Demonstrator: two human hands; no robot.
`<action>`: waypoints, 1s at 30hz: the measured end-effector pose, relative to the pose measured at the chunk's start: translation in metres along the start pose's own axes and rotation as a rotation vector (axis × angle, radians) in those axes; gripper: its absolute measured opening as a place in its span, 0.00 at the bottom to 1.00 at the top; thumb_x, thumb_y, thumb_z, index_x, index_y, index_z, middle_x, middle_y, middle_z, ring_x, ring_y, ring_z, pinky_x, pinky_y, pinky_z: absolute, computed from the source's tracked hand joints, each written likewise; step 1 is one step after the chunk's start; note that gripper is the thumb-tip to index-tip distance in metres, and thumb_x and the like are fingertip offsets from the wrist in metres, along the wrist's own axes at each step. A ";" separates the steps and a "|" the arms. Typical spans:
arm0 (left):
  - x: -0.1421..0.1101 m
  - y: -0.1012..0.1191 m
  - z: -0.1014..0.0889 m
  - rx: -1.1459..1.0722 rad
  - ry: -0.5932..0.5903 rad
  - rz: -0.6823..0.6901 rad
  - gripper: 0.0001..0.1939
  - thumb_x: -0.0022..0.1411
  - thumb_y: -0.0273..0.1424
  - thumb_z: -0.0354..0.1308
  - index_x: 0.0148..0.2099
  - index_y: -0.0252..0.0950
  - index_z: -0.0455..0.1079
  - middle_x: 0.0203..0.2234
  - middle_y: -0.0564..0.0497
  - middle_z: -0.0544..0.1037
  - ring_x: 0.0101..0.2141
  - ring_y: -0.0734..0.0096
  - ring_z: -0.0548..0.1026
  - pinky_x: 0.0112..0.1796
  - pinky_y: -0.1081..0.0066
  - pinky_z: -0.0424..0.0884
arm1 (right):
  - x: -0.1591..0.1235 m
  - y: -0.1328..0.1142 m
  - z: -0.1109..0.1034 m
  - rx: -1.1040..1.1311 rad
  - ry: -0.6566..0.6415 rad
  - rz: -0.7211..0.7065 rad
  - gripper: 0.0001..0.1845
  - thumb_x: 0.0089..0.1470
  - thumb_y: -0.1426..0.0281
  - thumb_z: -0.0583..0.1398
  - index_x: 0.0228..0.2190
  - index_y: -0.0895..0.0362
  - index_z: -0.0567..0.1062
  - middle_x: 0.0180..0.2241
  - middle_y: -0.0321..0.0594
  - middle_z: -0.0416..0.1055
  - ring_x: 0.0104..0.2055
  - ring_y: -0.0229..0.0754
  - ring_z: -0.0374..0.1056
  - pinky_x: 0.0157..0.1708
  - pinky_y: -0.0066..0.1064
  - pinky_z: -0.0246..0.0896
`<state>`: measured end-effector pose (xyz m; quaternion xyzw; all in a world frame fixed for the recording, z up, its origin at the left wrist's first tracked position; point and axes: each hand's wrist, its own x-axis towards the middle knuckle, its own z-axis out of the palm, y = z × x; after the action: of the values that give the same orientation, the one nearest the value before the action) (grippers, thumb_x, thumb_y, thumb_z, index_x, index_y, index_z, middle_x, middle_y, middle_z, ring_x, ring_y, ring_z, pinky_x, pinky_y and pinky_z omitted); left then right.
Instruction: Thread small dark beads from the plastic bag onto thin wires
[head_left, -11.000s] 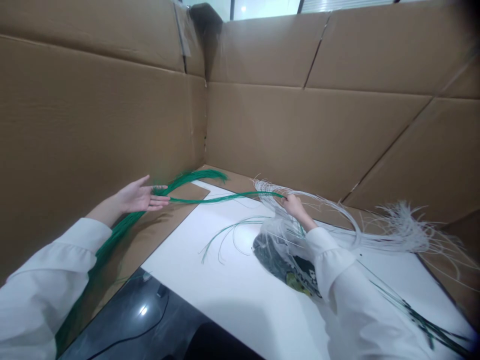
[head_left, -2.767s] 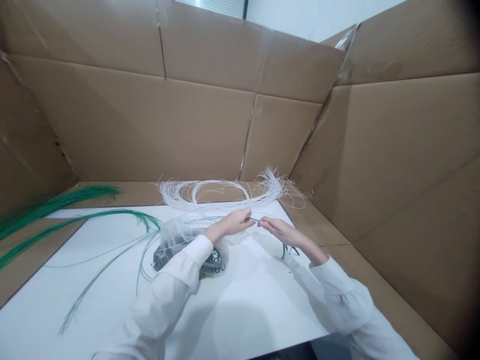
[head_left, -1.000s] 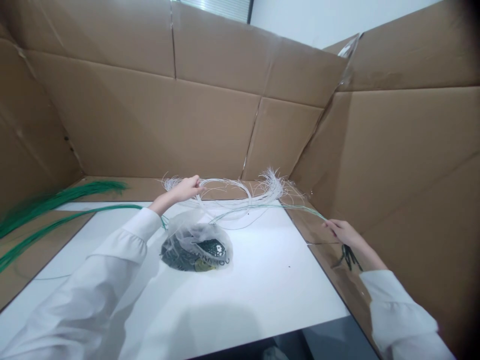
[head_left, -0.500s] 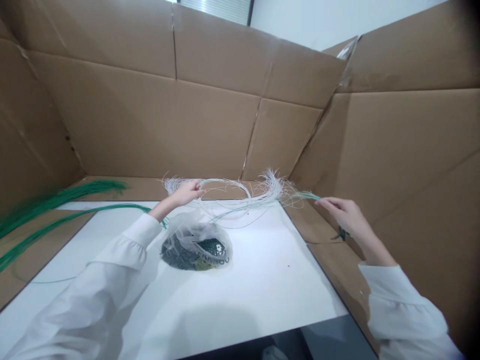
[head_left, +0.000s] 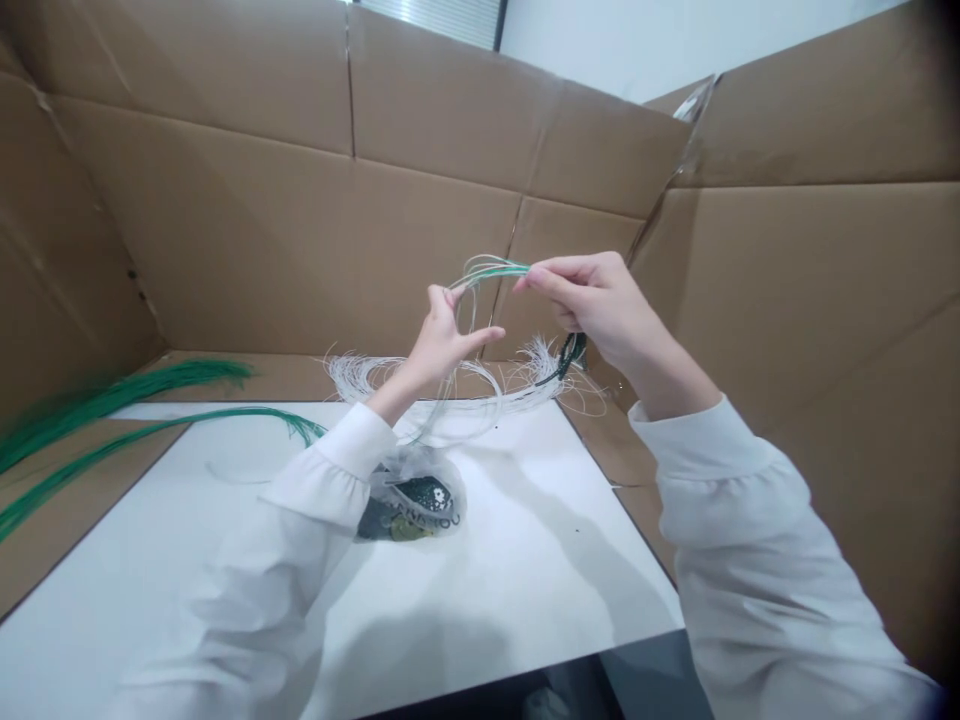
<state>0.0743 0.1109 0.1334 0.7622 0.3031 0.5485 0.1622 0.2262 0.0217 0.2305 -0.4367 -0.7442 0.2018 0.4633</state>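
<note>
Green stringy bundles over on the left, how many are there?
2: a thick bundle of fine green strands at the back left, and a thinner bundle of green strands in front of it, reaching over the flat white tabletop. Others may be hidden.

I've strands at twelve o'clock, a coil behind, a bag on the table towards eleven, bundles at ten.

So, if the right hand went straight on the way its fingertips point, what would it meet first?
Probably the left hand, beyond the green and pale strands that the right hand pinches; depth is unclear.
</note>
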 end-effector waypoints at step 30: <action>-0.029 -0.019 0.005 0.236 -0.286 0.160 0.17 0.61 0.38 0.45 0.23 0.38 0.48 0.19 0.56 0.62 0.21 0.76 0.60 0.25 0.75 0.58 | -0.019 0.096 0.030 -0.098 -0.118 0.175 0.18 0.49 0.59 0.54 0.26 0.61 0.76 0.14 0.29 0.49 0.17 0.31 0.43 0.19 0.25 0.38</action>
<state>0.0675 0.1072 0.0993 0.8677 0.2775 0.4065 0.0693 0.2484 0.0602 0.1384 -0.5096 -0.7381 0.2304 0.3775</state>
